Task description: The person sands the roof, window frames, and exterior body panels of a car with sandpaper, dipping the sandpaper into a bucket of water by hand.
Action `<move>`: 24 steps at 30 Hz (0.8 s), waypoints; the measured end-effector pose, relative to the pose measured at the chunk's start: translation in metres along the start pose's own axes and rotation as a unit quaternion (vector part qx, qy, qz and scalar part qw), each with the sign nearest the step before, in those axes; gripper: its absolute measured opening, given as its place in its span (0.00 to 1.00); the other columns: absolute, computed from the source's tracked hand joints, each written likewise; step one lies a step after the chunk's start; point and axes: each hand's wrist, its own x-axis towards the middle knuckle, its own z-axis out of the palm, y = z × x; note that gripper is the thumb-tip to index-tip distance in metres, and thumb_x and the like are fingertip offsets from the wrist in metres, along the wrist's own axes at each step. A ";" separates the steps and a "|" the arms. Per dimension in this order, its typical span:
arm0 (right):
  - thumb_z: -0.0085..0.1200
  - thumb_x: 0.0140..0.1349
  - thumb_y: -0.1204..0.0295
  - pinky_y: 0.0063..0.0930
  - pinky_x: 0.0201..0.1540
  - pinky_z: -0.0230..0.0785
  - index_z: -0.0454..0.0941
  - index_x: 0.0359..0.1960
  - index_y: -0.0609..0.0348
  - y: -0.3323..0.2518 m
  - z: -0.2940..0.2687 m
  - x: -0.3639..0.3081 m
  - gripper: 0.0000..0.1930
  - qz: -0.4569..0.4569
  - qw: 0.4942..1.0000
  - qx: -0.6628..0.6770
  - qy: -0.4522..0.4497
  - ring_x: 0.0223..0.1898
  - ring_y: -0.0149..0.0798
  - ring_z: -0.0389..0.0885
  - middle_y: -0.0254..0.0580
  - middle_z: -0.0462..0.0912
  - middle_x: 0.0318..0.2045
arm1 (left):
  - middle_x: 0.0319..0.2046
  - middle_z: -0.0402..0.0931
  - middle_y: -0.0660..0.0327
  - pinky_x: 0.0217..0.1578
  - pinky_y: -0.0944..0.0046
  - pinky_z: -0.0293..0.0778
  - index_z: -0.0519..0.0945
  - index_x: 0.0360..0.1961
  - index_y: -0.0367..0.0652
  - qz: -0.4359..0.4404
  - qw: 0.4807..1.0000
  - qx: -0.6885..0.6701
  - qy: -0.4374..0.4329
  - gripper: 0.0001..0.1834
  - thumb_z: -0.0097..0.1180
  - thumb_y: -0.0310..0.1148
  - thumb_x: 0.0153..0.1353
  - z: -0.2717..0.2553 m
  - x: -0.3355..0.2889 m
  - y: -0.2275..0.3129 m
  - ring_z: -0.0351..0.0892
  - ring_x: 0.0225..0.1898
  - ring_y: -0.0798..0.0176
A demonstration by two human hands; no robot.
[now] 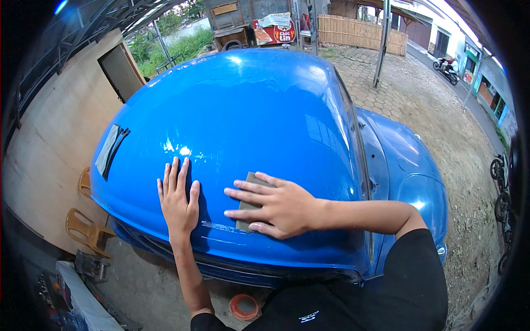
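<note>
The rounded roof of a blue car (243, 127) spreads out in front of me, with wet, shiny patches on it. My left hand (179, 201) lies flat on the roof, fingers stretched and apart, holding nothing. To its right, my right hand (276, 204) holds down a grey-olive sheet that looks like sandpaper (243, 220), fingers spread across it. The palm hides much of that sheet. Whitish wet streaks (223, 227) run along the roof's near edge between the hands. At the roof's far left lies a grey and black folded cloth-like piece (110, 149).
An orange bucket (244, 307) stands on the floor close to me. Yellow-brown plastic chairs (85, 229) are left of the car, before a pale wall (49, 143). The windscreen and bonnet (408, 149) slope away right. Parked motorbikes (501, 207) line the far right.
</note>
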 end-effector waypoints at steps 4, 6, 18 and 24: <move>0.38 0.72 0.50 0.56 0.74 0.45 0.67 0.69 0.37 0.086 -0.015 0.017 0.26 0.070 0.981 -0.180 -0.030 0.74 0.52 0.56 0.46 0.59 0.73 | 0.72 0.59 0.62 0.74 0.45 0.40 0.67 0.70 0.61 0.011 1.000 -0.011 0.009 0.27 0.42 0.50 0.72 0.007 0.002 0.000 0.51 0.75 0.54; 0.37 0.73 0.50 0.58 0.73 0.47 0.67 0.68 0.41 0.139 -0.018 0.026 0.26 0.168 0.969 -0.183 0.011 0.73 0.56 0.56 0.50 0.60 0.72 | 0.72 0.60 0.62 0.74 0.45 0.40 0.68 0.70 0.61 0.014 1.000 -0.021 0.010 0.27 0.42 0.50 0.72 0.006 0.004 0.002 0.51 0.75 0.54; 0.42 0.72 0.52 0.60 0.73 0.47 0.65 0.70 0.36 0.039 -0.006 0.021 0.26 0.006 0.990 -0.128 -0.059 0.75 0.51 0.53 0.43 0.59 0.73 | 0.72 0.60 0.60 0.73 0.46 0.41 0.68 0.70 0.58 0.008 1.000 -0.023 0.014 0.27 0.43 0.50 0.72 0.007 0.001 0.005 0.52 0.75 0.53; 0.35 0.74 0.51 0.64 0.70 0.51 0.65 0.70 0.41 0.136 0.011 0.055 0.26 0.222 0.953 -0.204 0.015 0.72 0.54 0.59 0.44 0.62 0.72 | 0.71 0.62 0.59 0.73 0.45 0.42 0.71 0.68 0.57 0.011 0.999 -0.041 0.028 0.27 0.47 0.49 0.70 0.007 -0.003 -0.004 0.54 0.74 0.52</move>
